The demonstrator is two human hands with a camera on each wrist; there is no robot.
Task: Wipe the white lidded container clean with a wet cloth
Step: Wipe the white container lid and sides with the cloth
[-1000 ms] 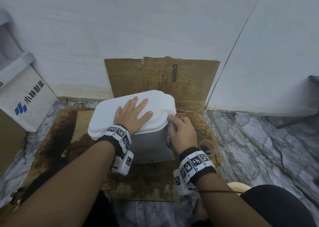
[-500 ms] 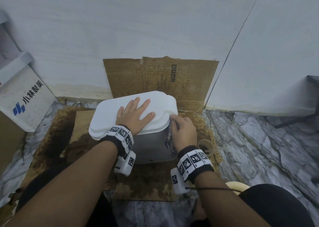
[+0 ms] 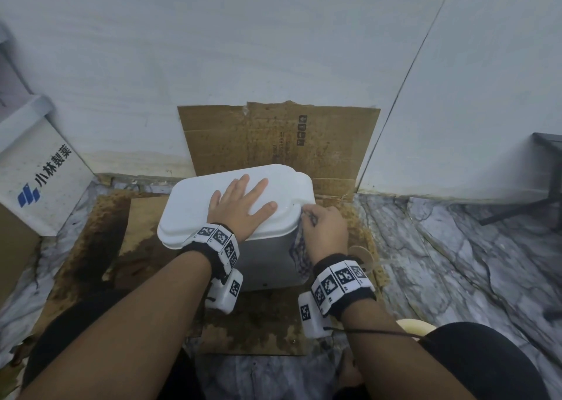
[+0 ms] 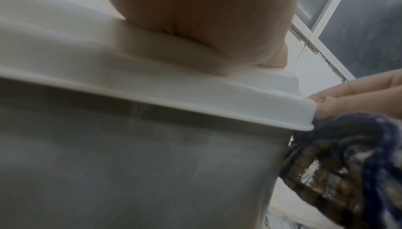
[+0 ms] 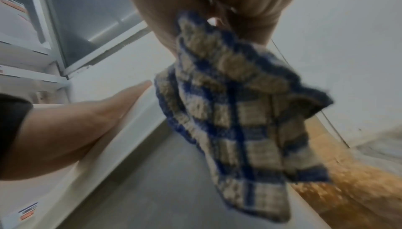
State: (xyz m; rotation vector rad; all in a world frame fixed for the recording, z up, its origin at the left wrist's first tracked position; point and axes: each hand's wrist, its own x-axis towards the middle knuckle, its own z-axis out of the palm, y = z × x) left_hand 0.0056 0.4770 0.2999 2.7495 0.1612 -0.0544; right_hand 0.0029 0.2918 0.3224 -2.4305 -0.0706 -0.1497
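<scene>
cardboard point(image 3: 273, 144) backdrop — left hand point(image 3: 240, 208) flat on lid point(image 3: 194, 205), right hand point(image 3: 325, 229) gripping cloth point(image 5: 234, 115)

the container point(image 3: 267, 256) looks like smooth white plastic, its lid point(image 3: 194, 205) slightly glossy. the cloth point(image 5: 234, 115) is a coarse woven fabric, checked blue and tan. brown corrugated cardboard point(image 3: 258, 144), matt and stained, lies beneath. the floor point(image 3: 456, 262) is smooth veined marble-like stone.

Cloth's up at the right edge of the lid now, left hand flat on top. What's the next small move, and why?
Probably draw the checked cloth down the container side wall. The right hand grips it just under the lid rim, the cloth already hangs against that wall, and the left hand steadies the container.
</scene>
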